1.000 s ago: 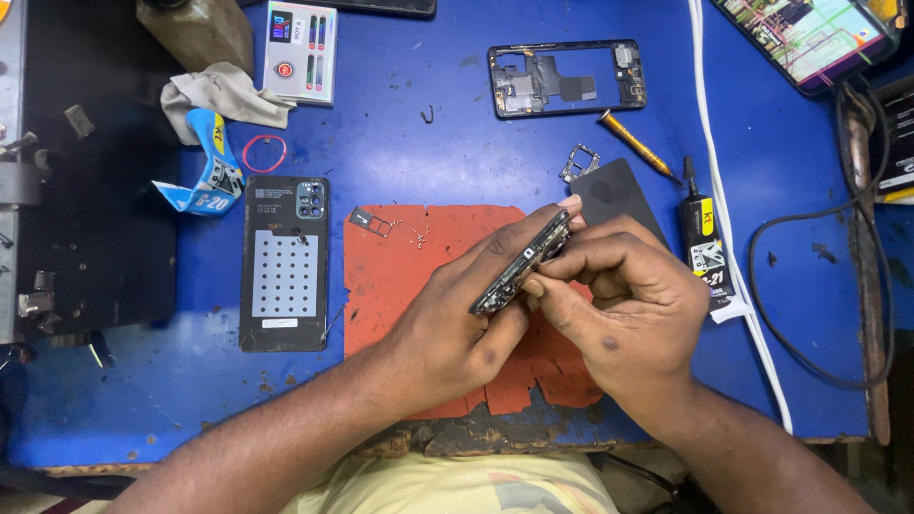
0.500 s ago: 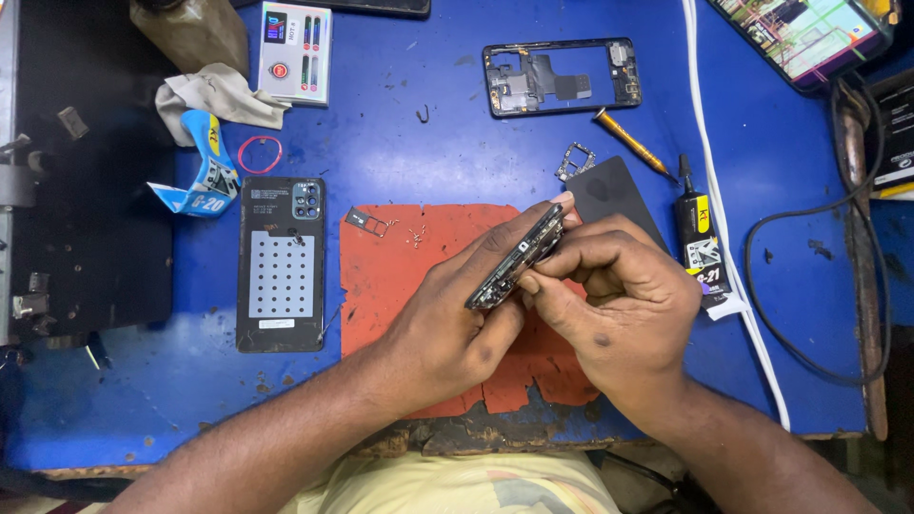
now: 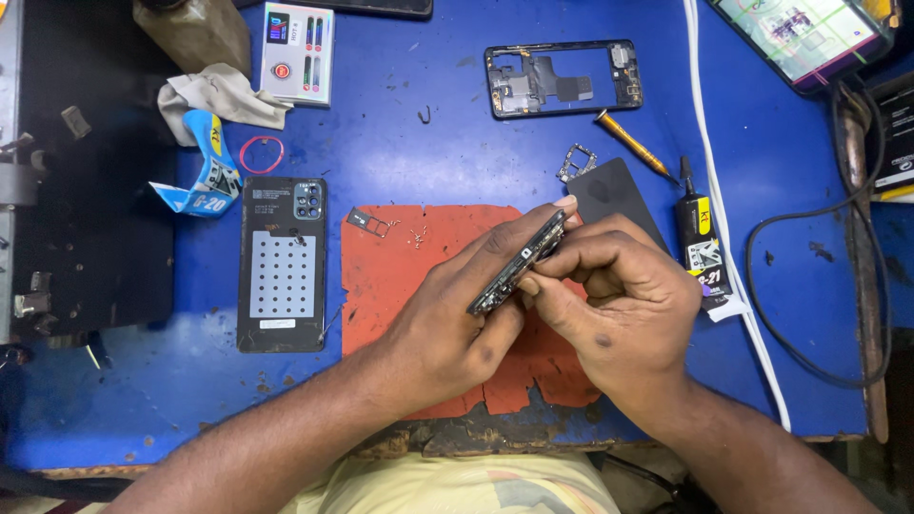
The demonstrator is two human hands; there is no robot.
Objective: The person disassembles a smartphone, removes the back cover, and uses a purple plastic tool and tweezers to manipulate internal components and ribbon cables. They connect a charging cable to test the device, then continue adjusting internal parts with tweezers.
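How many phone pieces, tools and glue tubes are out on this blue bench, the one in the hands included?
Phone pieces: 3 – the phone body held edge-up by left hand and right hand, back cover, bare frame
Screwdrivers: 1
Glue tubes: 2
Total: 6

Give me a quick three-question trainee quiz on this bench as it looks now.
1. True or false: the left hand holds the phone on edge above the red mat.
2. Which lies left of the mat? A) back cover B) glue tube C) screwdriver
3. Fill in: the right hand pinches the phone's ____ edge.

Key: 1 true; 2 A; 3 lower.
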